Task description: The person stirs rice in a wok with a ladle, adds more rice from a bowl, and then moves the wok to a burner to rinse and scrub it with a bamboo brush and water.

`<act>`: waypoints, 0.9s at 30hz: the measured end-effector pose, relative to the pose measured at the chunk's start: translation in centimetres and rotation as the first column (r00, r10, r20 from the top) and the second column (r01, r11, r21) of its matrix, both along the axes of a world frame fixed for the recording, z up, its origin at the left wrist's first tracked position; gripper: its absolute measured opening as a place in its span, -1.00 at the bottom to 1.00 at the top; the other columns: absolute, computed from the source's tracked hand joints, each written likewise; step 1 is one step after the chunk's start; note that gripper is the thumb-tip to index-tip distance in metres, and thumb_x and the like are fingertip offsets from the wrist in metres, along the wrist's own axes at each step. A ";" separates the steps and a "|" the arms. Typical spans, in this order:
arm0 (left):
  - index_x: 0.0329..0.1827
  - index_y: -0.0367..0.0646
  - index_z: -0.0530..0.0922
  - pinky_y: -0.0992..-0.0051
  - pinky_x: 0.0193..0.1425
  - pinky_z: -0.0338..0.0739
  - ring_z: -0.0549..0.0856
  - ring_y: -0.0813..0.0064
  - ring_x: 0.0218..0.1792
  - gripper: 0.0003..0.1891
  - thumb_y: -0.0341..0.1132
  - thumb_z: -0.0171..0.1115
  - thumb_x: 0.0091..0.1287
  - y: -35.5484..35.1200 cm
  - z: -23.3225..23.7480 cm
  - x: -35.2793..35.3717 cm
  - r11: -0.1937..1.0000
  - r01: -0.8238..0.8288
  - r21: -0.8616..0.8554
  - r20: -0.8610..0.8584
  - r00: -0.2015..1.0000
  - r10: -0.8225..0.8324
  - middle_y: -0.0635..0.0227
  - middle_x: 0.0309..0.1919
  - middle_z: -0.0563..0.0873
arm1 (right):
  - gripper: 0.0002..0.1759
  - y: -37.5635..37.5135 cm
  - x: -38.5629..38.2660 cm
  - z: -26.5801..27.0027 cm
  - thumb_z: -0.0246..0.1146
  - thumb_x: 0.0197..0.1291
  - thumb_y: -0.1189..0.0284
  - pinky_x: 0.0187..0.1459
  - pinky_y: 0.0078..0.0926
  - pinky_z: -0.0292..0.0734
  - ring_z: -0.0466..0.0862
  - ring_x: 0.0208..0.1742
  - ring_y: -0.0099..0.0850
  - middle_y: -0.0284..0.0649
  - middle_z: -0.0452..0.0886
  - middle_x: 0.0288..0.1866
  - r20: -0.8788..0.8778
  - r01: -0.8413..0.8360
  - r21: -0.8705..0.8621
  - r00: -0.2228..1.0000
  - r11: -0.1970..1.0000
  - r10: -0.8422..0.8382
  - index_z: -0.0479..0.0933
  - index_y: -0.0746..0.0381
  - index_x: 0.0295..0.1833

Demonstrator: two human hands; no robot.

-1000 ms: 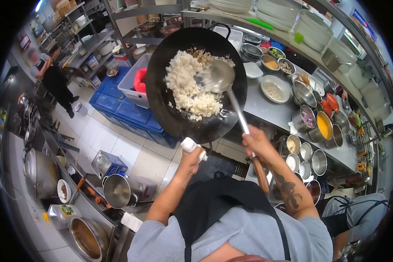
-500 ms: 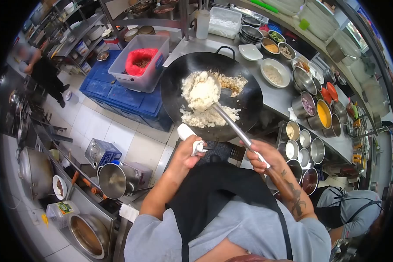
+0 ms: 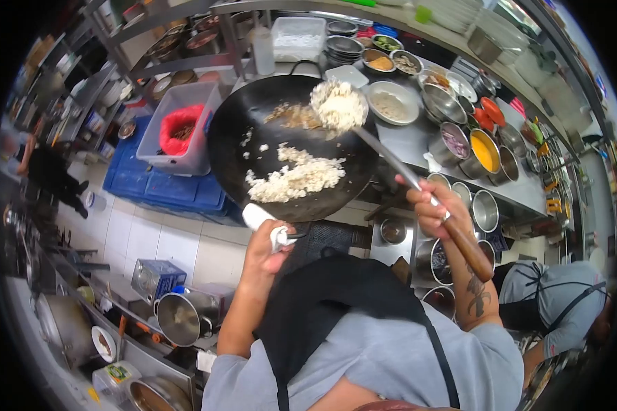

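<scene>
A large dark wok (image 3: 236,137) holds white rice (image 3: 298,177) in its lower part and browner bits near its back. My left hand (image 3: 266,245) is closed round the wok's near handle through a folded white cloth (image 3: 259,218). My right hand (image 3: 437,205) grips the metal shaft of a long ladle (image 3: 394,161), whose wooden end reaches back over my forearm. The ladle's bowl, heaped with rice (image 3: 339,106), hangs over the wok's right side. Just beyond it are a white square dish (image 3: 347,76) and a pale bowl (image 3: 393,103).
Left of the wok, a clear bin (image 3: 147,147) with a red bag stands on a blue chest (image 3: 127,181). Metal pots (image 3: 485,152) line the counter at right. A co-worker (image 3: 555,301) bends at lower right; another person (image 3: 48,164) stands far left.
The ladle of rice has moved right, from the wok's middle to its right side, with my right hand lifting alongside. The rice left in the wok shows more openly. The view has shifted.
</scene>
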State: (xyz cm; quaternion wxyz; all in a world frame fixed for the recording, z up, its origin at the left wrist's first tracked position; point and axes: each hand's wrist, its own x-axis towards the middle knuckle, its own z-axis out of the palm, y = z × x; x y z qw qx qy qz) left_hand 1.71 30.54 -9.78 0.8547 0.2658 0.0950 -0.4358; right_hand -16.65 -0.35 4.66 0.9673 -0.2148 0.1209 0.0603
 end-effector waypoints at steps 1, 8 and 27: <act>-0.27 -0.23 0.49 0.51 -0.62 0.36 0.62 0.44 -0.48 -0.95 -0.44 0.14 0.29 0.2 -0.1 0.2 1.000 0.010 0.002 0.015 1.000 -0.010 0.25 -0.47 0.61 | -0.58 -1.3 0.0 0.6 -0.08 0.48 0.42 -0.72 -0.59 0.32 0.35 -0.69 -0.65 -0.35 0.37 -0.39 0.003 0.034 -0.100 0.999 0.994 -0.034 0.26 0.36 0.36; -0.28 -0.27 0.50 0.52 -0.60 0.36 0.57 0.48 -0.52 -0.90 -0.40 0.13 0.30 0.1 1.6 -0.9 0.997 -0.070 0.037 0.069 0.995 0.067 0.26 -0.47 0.60 | -0.55 -12.0 3.2 -1.8 0.17 0.27 0.50 -0.64 -0.54 0.40 0.48 -0.69 -0.53 -0.23 0.53 -0.46 0.113 0.136 -0.989 0.948 0.057 -0.298 0.39 0.35 0.27; -0.32 -0.18 0.51 0.51 -0.57 0.35 0.54 0.50 -0.49 -0.89 -0.34 0.09 0.32 -0.1 1.2 -2.0 0.970 -0.208 0.126 0.031 0.978 0.206 0.32 -0.45 0.58 | -0.38 -24.9 7.4 -13.4 0.16 0.10 0.56 -0.08 0.06 0.56 0.68 -0.18 0.18 0.28 0.65 -0.25 0.207 -0.164 -0.682 0.892 -0.713 -0.403 0.34 0.44 0.34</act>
